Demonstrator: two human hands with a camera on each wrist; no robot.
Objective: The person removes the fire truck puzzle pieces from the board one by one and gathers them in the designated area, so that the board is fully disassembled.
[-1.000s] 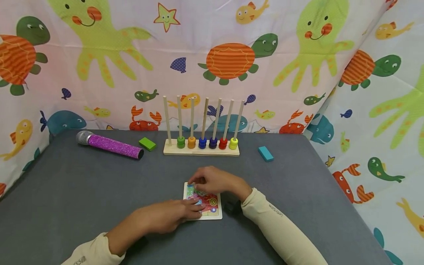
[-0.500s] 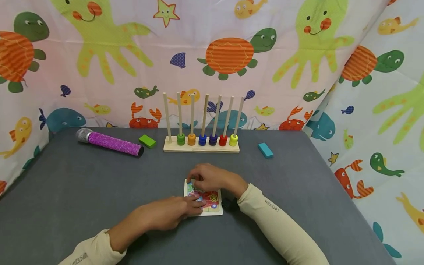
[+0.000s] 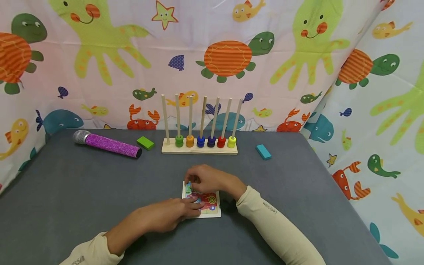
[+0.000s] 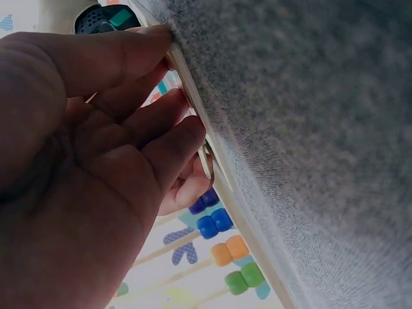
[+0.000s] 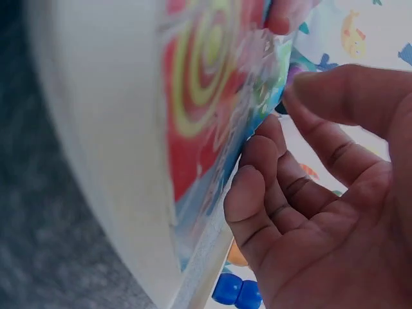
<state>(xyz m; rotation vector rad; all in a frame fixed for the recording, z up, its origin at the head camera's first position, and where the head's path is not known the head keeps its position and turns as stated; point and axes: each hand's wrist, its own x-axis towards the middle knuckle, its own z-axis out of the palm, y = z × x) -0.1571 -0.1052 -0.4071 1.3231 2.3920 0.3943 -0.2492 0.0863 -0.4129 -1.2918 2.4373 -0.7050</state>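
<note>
A small wooden jigsaw puzzle (image 3: 216,215) with a pale frame and a red, colourful picture lies on the grey table. My left hand (image 3: 167,215) rests on its lower left part, fingers extended over the picture; in the left wrist view the thumb (image 4: 151,48) is at the frame's edge. At the upper left corner, my right hand (image 3: 210,179) bends its thumb and index finger together. The right wrist view shows them pinching the edge of a blue-green puzzle piece (image 5: 273,80), which tilts up from the picture. The hand partly hides that corner.
Behind the puzzle stands a wooden peg stand (image 3: 198,149) with coloured beads on its rods. A glittery purple microphone (image 3: 110,144) and a green block (image 3: 145,142) lie at the back left, a blue block (image 3: 263,151) at the back right. A patterned cloth (image 3: 228,22) hangs behind.
Both hands stay nearly in place on the puzzle. The right fingers shift slightly at the upper left corner, and the whole head view moves a little.
</note>
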